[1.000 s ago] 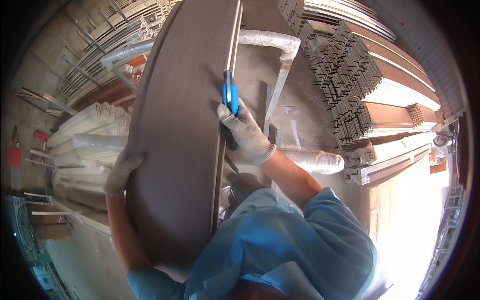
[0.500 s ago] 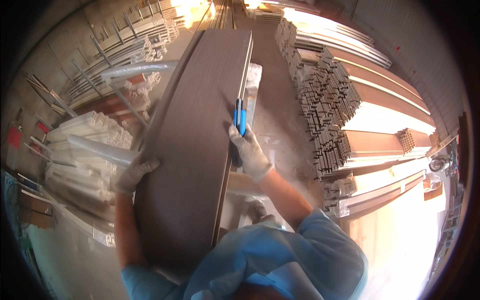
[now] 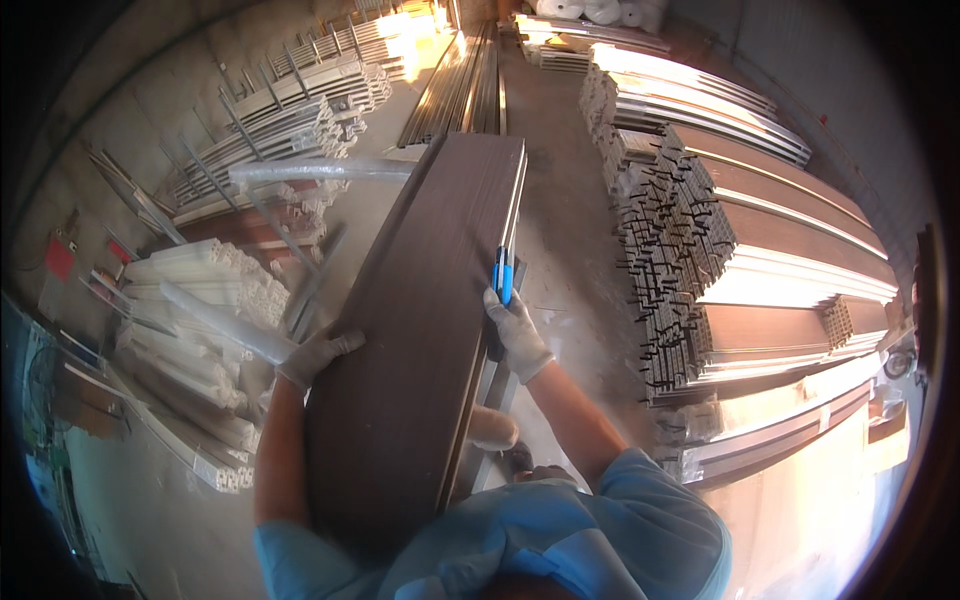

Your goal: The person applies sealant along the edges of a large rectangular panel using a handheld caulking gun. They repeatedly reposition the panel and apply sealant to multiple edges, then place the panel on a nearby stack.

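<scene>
A long stack of dark brown panels [image 3: 415,330] stretches away from my body, with pale edges showing along its right side. My left hand [image 3: 318,358], in a pale work glove, grips the left edge of the top panel; its thumb lies on the surface and the other fingers are mostly hidden. At the right edge, my gloved right hand [image 3: 520,335] is closed around a blue and black utility knife [image 3: 503,283]. The knife points away from me along that edge. Whether its blade touches the panel is too small to tell.
Clear-wrapped rolls [image 3: 235,322] stick out left of the panels. Pale profiles [image 3: 205,280] are piled at far left among metal posts. Brown and white boards [image 3: 765,265] are stacked high on the right. Long strips [image 3: 465,85] lie beyond the panels' far end.
The whole scene sits lower and further right in the picture, showing more beyond the panels. Both hands keep nearly the same places on the panel edges, the knife still in my right hand.
</scene>
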Action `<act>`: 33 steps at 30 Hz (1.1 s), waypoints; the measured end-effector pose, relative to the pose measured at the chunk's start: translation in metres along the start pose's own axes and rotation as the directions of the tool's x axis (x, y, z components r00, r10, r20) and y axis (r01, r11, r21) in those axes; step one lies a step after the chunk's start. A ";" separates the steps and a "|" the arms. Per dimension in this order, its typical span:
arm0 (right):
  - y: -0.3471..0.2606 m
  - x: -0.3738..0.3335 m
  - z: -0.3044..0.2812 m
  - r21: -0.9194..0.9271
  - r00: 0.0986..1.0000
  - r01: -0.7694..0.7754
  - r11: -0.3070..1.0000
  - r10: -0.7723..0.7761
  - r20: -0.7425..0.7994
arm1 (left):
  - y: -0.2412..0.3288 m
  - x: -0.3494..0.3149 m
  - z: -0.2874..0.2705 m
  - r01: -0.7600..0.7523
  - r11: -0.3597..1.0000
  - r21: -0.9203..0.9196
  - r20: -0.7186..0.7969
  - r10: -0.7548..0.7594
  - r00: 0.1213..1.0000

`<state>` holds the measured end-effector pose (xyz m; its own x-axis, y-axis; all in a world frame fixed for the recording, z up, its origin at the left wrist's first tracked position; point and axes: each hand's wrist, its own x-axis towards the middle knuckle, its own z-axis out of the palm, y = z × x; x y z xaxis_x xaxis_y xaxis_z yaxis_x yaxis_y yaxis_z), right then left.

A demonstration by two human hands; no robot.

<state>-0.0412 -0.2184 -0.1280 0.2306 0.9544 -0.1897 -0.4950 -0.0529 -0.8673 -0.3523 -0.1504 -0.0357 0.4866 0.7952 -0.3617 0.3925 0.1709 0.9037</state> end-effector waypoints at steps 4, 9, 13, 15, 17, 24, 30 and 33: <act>0.006 0.027 0.002 0.006 0.998 0.037 0.999 -0.037 -0.043 | 0.007 0.027 -0.009 -0.006 0.994 0.113 -0.020 0.008 1.000; 0.013 0.052 -0.008 0.021 0.997 0.081 0.997 -0.081 0.012 | -0.007 0.058 -0.024 -0.068 0.951 0.300 -0.066 0.092 0.994; 0.009 0.055 -0.015 -0.006 0.989 0.122 0.993 -0.121 0.082 | -0.031 0.050 -0.047 -0.038 0.911 0.410 -0.204 0.133 0.970; 0.004 0.053 -0.016 0.012 0.995 0.081 0.997 -0.081 0.065 | -0.039 0.034 -0.062 -0.186 0.919 0.347 -0.237 0.278 0.931; -0.003 0.049 -0.014 0.024 0.995 0.020 0.999 -0.023 0.099 | -0.042 0.012 -0.074 -0.132 0.885 0.447 -0.361 0.314 0.878; -0.014 0.034 0.010 0.046 0.996 0.076 0.996 -0.078 0.039 | -0.069 -0.032 -0.071 0.477 0.657 0.584 -0.513 -0.156 0.844; -0.003 0.044 0.010 0.077 0.998 0.048 0.996 -0.045 -0.047 | -0.115 -0.016 -0.068 0.391 0.592 0.704 -0.515 0.046 0.856; 0.004 0.058 0.009 0.103 0.996 0.073 0.992 -0.067 -0.060 | -0.133 -0.015 -0.076 0.241 0.609 0.756 -0.458 0.229 0.859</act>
<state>-0.0372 -0.1605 -0.1385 0.3132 0.9363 -0.1590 -0.5603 0.0470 -0.8270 -0.4707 -0.1408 -0.1333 0.1505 0.9886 0.0009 0.9460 -0.1443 0.2902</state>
